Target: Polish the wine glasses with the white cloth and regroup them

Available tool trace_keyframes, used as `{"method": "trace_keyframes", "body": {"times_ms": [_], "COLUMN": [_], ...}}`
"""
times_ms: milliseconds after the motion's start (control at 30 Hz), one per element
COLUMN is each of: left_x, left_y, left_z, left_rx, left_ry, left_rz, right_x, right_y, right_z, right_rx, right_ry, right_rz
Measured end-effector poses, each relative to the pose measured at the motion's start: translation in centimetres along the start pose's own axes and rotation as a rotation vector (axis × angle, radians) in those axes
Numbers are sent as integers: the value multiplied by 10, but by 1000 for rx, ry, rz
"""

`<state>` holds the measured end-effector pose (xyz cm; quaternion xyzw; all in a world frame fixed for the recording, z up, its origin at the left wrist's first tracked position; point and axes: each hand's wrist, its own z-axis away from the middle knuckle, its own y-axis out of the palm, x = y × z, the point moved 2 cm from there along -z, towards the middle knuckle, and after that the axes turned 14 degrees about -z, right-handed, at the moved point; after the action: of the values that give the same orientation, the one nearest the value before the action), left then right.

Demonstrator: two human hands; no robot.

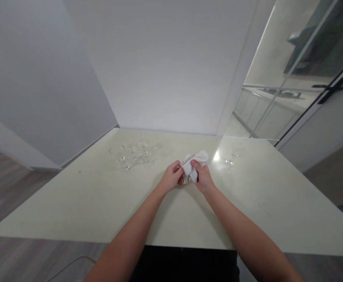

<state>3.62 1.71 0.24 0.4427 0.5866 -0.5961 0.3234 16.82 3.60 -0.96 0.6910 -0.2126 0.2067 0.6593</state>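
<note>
Over the middle of the table, a bunched white cloth [192,169] is between my two hands. My left hand [172,177] is closed at the cloth's left side, fingers curled around its edge. On the other side my right hand [203,177] grips the cloth, with the thumb pressed on top of the folds. Whether the cloth wraps anything, such as a glass, I cannot make out. To the left stand several clear stemmed glasses [127,166] in a group, overlapping each other. A single clear stemmed glass [233,153] is apart from them, to the right of my right hand.
The pale, glossy table [80,211] meets a white wall [165,78] along its far edge. A glass-paned partition [265,98] and a door with a black handle [331,91] are at the right. A thin cable [74,261] lies on the floor at lower left.
</note>
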Motion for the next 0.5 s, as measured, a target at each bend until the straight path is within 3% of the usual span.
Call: {"method": "trace_keyframes", "body": {"times_ms": [133,200,400,500], "left_x": [-7,-8,-10,-9], "left_y": [-1,0,1,4], "left_z": [9,12,11,9], "left_rx": [-152,-171,-276,-226], "left_ry": [349,449,612,547], "left_rz": [-679,-844,-877,-698], "right_x": [-1,1,11,9], "right_y": [-6,-7,-11,-15], "right_z": [-3,-5,-12,-14], "right_rx": [-119,-121,-184,-218], "right_ry": [4,0,-37,0], "right_rz": [28,33,-45,-81]}}
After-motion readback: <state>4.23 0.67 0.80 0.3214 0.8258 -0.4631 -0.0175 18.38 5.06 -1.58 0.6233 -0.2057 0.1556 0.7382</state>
